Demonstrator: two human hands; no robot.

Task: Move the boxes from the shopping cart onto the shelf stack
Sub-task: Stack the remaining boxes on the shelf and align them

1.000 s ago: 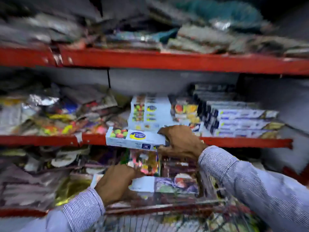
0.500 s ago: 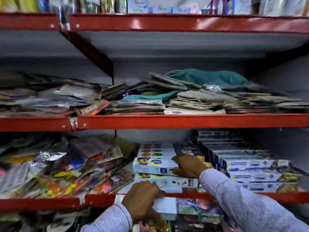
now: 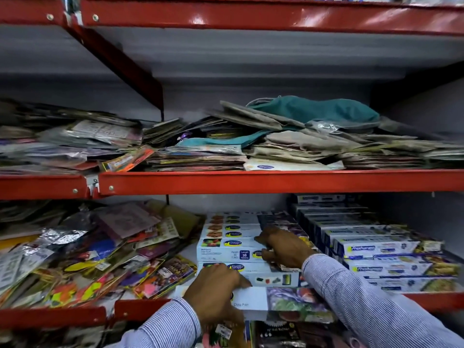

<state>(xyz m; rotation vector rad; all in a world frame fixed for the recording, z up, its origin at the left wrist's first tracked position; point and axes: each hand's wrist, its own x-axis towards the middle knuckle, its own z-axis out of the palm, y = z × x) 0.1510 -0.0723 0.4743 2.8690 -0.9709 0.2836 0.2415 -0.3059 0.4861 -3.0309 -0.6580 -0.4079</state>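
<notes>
A stack of long white boxes with fruit pictures and blue oval logos (image 3: 227,231) sits on the lower red shelf (image 3: 140,307). My right hand (image 3: 282,247) grips the right end of the top front box (image 3: 226,249) as it rests on the stack. My left hand (image 3: 216,292) holds another long white box with a vegetable picture (image 3: 288,301) at the shelf's front edge, below the stack. The shopping cart is out of view.
Rows of blue-and-white boxes (image 3: 376,249) fill the shelf to the right of the stack. Loose colourful packets (image 3: 88,259) are heaped on the left. The shelf above (image 3: 251,182) carries flat bags and a teal cloth (image 3: 313,111).
The view has tilted upward, and the cart has dropped out of sight. My right hand has set its box on the stack. My left hand has raised its box up to the shelf edge.
</notes>
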